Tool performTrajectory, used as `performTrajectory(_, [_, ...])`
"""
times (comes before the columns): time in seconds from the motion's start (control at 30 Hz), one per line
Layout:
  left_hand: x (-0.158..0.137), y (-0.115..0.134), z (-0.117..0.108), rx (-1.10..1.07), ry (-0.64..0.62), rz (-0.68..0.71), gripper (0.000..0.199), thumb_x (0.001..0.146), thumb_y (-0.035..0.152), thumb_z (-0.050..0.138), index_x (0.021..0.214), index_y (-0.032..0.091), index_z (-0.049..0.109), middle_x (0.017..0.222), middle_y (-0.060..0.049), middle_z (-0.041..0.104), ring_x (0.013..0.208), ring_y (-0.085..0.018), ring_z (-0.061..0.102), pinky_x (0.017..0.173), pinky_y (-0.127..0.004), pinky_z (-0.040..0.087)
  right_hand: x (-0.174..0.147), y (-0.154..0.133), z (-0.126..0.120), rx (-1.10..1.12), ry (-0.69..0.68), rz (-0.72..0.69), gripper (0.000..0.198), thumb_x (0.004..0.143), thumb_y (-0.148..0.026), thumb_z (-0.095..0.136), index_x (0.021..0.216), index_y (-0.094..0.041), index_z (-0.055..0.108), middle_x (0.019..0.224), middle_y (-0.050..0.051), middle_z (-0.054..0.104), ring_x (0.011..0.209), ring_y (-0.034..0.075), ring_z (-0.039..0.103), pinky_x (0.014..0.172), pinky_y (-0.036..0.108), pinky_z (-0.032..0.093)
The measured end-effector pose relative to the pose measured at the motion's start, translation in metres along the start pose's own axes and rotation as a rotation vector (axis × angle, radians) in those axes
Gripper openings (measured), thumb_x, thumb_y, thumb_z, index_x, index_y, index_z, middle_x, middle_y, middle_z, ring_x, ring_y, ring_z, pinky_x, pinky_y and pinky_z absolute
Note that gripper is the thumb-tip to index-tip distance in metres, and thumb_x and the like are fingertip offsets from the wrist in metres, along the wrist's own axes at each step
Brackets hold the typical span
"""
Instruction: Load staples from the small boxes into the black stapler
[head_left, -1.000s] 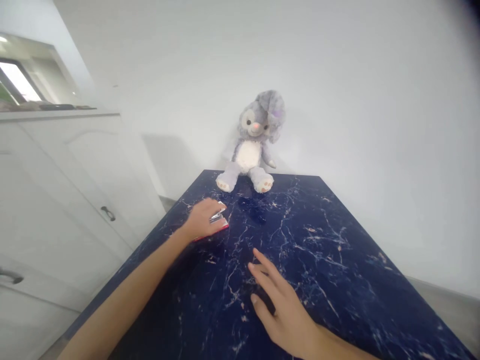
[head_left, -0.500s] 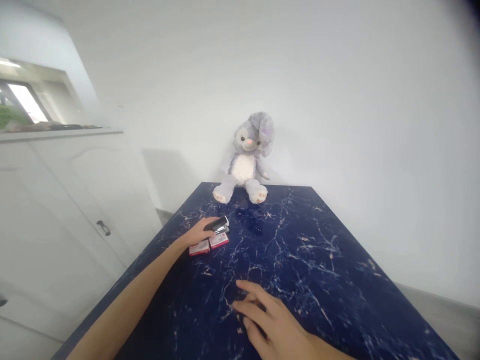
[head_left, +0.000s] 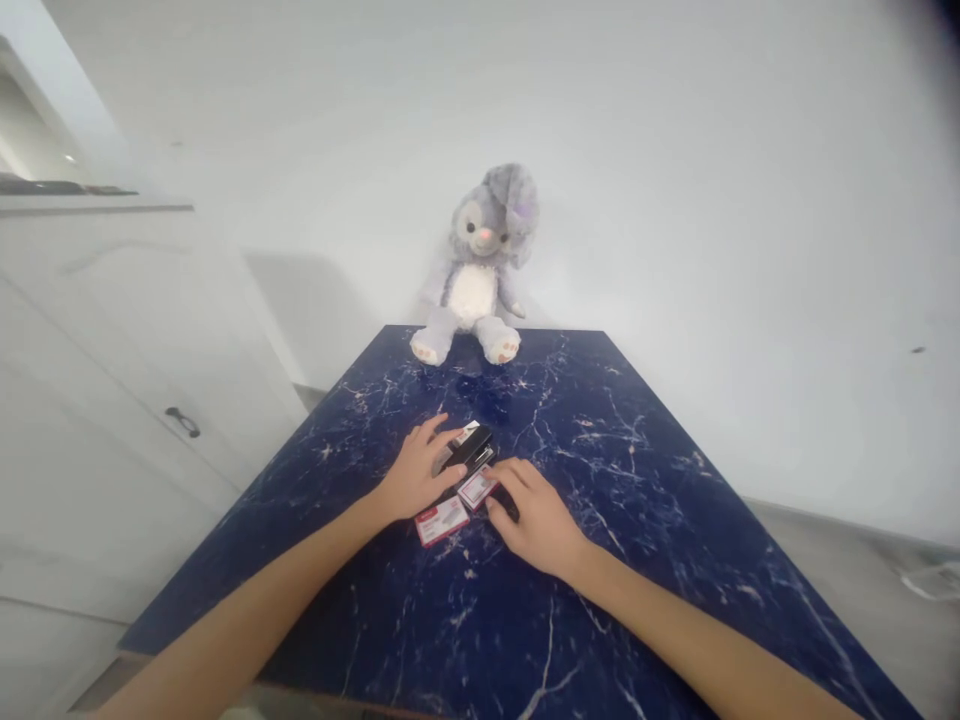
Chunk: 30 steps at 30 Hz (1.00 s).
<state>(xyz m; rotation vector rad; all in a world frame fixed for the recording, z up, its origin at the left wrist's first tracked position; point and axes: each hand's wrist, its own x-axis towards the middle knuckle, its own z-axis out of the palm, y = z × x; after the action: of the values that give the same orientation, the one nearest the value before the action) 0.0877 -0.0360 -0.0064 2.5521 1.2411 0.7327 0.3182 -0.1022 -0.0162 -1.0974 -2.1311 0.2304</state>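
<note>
A black stapler (head_left: 472,450) lies slanted on the blue marbled table top. Over its left side is my left hand (head_left: 416,478), fingers spread, with the thumb reaching toward the stapler's near end. My right hand (head_left: 544,525) has its thumb and fingertips at the right edge of a small red-and-white box (head_left: 477,487), gripping it beside the stapler. A second red-and-white box (head_left: 442,521) lies flat just nearer and to the left. Past the stapler's far side shows a white and red piece (head_left: 466,433), partly covered by my left fingers.
A grey plush toy (head_left: 476,270) with a white belly sits at the table's (head_left: 600,420) far edge, against the white wall. White cabinets (head_left: 112,400) with a dark handle stand to the left. The table's near edge runs below my forearms.
My left hand has loosened from the stapler and spread its fingers. My right hand has moved forward to the small box. Stapler and boxes now lie at a different slant, and the view has shifted.
</note>
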Motion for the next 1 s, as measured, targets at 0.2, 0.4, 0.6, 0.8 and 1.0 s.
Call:
performTrajectory(0.2, [0.004,-0.017,-0.011,0.015,-0.124,0.272,0.049,0.073,0.046,0.076,0.112,0.021,0.059,0.144,-0.014,0.045,0.133,-0.034,0.041,0.111,-0.050,0.035,0.005,0.002,0.004,-0.101,-0.108,-0.054,0.023,0.090,-0.020,0.057,0.112,-0.019,0.060,0.119,0.010,0.057,0.103,0.024,0.054,0.095,0.043,0.047])
performTrajectory(0.4, [0.003,-0.011,-0.004,0.055,-0.048,0.245,0.045,0.073,0.048,0.074,0.105,0.021,0.057,0.136,-0.014,0.051,0.126,-0.034,0.047,0.106,-0.051,0.038,0.000,0.006,-0.003,-0.173,-0.115,-0.049,0.028,0.086,-0.023,0.062,0.113,-0.020,0.061,0.105,0.009,0.059,0.096,0.024,0.055,0.088,0.042,0.048])
performTrajectory(0.6, [0.002,-0.012,-0.010,0.021,-0.086,0.282,0.041,0.075,0.046,0.070,0.106,0.021,0.058,0.140,-0.014,0.050,0.125,-0.035,0.047,0.106,-0.051,0.037,-0.004,0.007,-0.005,-0.242,-0.086,-0.050,0.025,0.083,-0.027,0.064,0.106,-0.019,0.061,0.114,0.011,0.061,0.111,0.029,0.052,0.096,0.045,0.044])
performTrajectory(0.8, [0.002,-0.013,-0.016,-0.095,-0.119,0.358,0.025,0.079,0.035,0.063,0.099,0.021,0.060,0.141,-0.013,0.050,0.121,-0.032,0.050,0.104,-0.051,0.040,-0.005,0.011,-0.003,-0.426,-0.052,0.184,0.016,0.088,-0.034,0.059,0.094,-0.020,0.058,0.089,0.008,0.061,0.085,0.026,0.056,0.078,0.040,0.044])
performTrajectory(1.0, [0.000,-0.009,-0.012,-0.133,-0.076,0.381,0.023,0.075,0.026,0.065,0.097,0.021,0.059,0.128,-0.012,0.059,0.118,-0.030,0.052,0.102,-0.050,0.043,-0.003,0.013,-0.007,-0.464,-0.054,0.189,0.023,0.090,-0.038,0.058,0.104,-0.019,0.060,0.100,0.012,0.061,0.092,0.029,0.056,0.082,0.044,0.046])
